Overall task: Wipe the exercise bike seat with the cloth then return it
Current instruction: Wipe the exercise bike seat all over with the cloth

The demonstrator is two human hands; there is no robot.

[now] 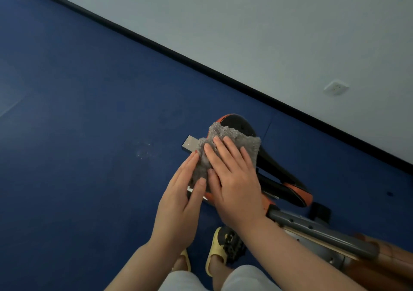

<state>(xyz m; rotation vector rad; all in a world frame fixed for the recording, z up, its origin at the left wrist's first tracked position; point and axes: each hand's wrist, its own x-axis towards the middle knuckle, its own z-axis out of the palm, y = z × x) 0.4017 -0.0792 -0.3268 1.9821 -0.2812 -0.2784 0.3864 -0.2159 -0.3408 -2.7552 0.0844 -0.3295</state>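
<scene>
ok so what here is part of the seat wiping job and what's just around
In the job: grey cloth, bike seat, left hand, right hand.

Just around: wall socket, yellow slippers, seat post, blue floor.

Cloth (232,144): grey, thick shaggy pile, fluffy, matt. Seat (271,167): black top, smooth, faint sheen, orange trim at edges; looks moulded plastic or vinyl, exact material not determinable. Seat post (312,228): grey metal tube, satin finish, row of holes drilled. Flat bar (190,144) beneath cloth: brushed grey metal, dull shine. Floor (78,123): deep blue, smooth, matt, pale scuff marks noted. Wall (268,22): pale, painted, flat matt. Skirting (156,47): black, smooth. Slippers (218,252): yellow, soft-looking, matt.
</scene>
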